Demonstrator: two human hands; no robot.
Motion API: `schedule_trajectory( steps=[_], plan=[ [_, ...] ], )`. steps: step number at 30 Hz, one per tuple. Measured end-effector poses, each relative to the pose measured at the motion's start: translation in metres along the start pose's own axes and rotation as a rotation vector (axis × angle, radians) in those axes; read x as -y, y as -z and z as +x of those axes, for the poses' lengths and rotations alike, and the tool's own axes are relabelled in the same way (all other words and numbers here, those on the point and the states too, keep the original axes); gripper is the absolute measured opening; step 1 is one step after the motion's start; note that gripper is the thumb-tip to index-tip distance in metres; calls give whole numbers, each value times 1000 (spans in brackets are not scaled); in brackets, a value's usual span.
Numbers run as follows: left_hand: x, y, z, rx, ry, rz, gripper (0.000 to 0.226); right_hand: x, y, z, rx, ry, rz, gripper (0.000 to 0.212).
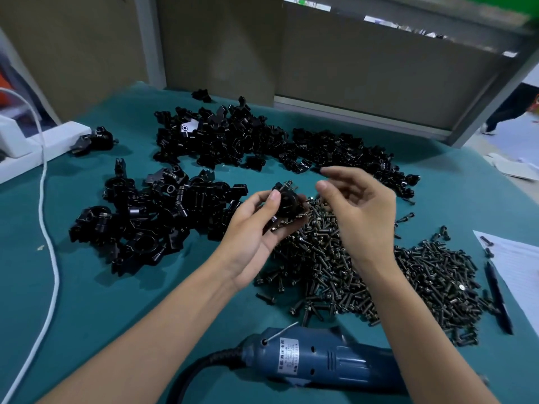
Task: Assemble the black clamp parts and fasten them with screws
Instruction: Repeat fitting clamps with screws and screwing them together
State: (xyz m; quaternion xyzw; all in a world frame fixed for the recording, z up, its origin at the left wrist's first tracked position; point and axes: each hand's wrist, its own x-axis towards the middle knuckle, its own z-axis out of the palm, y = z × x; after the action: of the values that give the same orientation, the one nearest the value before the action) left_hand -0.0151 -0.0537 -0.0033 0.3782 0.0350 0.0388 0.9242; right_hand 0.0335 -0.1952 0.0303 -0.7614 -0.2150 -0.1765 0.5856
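Head view. We take the screw heap on the green table cover as our reference.

We find the left hand raised over the far left edge of the heap. It grips a black clamp assembly, with the thumb pressed on the near face and the fingers curled round from beneath. A screw end stands out at the top of the assembly.

The right hand hovers over the far part of the heap, just right of the clamp and not touching it. Its fingers are loosely bent, with thumb and forefinger apart.

Loose clamp parts lie in a pile left of the heap. A larger spread of parts lies beyond the heap, toward the back of the table. One single clamp sits far off to the left, beside a white power strip.

A blue electric screwdriver lies on its side on the near side of the heap. A white cable runs well to the left of the heap. A pen lies just right of the heap, at the edge of a sheet of paper.
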Motion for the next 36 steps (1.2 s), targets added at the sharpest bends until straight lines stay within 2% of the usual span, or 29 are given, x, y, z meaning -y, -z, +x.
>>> schedule_trajectory(
  steps=[3, 6, 11, 19, 23, 25, 27, 29, 31, 33, 36],
  plan=[
    [-2, -1, -1, 2, 32, -55, 43, -1, 2, 0, 39, -65, 100, 11],
    [-1, -1, -3, -15, 44, -42, 42, -3, -2, -4, 85, -54, 40, 10],
    [-3, -2, -5, -11, 60, -78, 41, -4, -3, -7, 60, 105, -105, 12],
    [-5, 1, -7, -16, 120, -172, 41, -3, -5, -11, 131, 95, -176, 3],
    [-8, 5, -6, 11, 141, -209, 51, 12, 14, -6, 137, 77, -204, 28],
    [-6, 7, -5, 7, 143, -199, 56, 28, 33, -13, 229, 99, -252, 34],
    [-4, 9, -3, 10, 144, -197, 50, 42, 50, -32, 497, 87, -479, 51],
    [-3, 11, -1, 25, 127, -173, 43, 45, 57, -62, 860, 12, -876, 81],
    [-1, 11, 0, 30, 100, -108, 46, 38, 59, -94, 1059, 13, -1088, 96],
    [2, 12, 0, 15, 66, -26, 53, 33, 55, -115, 1067, 77, -1210, 94],
    [4, 12, -1, 11, 36, 109, 57, 19, 63, -136, 766, 231, -1184, 91]
  ],
)
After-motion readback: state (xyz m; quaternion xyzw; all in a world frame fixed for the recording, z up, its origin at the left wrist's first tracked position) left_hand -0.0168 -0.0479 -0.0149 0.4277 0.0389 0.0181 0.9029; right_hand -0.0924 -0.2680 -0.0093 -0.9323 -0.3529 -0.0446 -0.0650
